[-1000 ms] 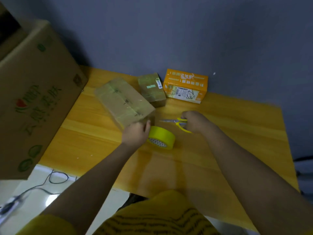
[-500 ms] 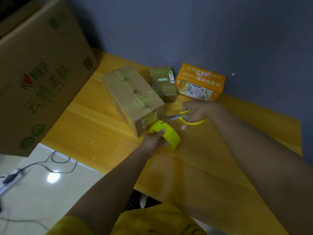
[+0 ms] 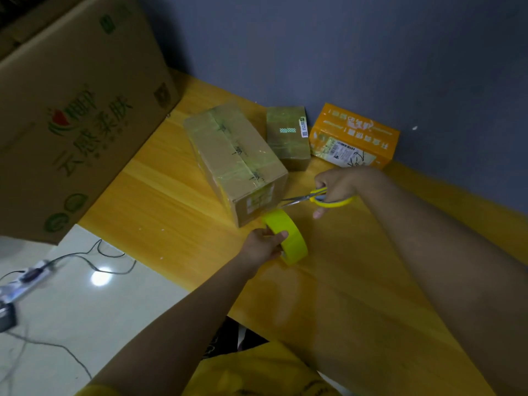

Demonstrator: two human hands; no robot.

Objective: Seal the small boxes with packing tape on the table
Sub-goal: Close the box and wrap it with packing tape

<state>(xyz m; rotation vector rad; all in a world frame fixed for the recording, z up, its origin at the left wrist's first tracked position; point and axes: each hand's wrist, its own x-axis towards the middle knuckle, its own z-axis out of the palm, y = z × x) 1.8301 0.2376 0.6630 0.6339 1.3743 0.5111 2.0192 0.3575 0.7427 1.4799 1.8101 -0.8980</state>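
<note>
Scissors (image 3: 317, 197) now nearer three boxes (image 3: 237, 161), one tape roll (image 3: 288, 237).

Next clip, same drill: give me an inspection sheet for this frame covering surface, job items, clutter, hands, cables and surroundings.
Surface: yellow wooden table, set against a blue-grey wall.
Job's things: brown box with tape along its top; small brown box behind it; orange box by the wall; yellow tape roll; yellow-handled scissors, blades pointing at the brown box's near end.
Clutter: large printed carton at the table's left edge.
Hands: left hand grips the tape roll; right hand holds the scissors.
Cables: black cables and a power strip on the white floor.
Surroundings: nothing else seen.
</note>
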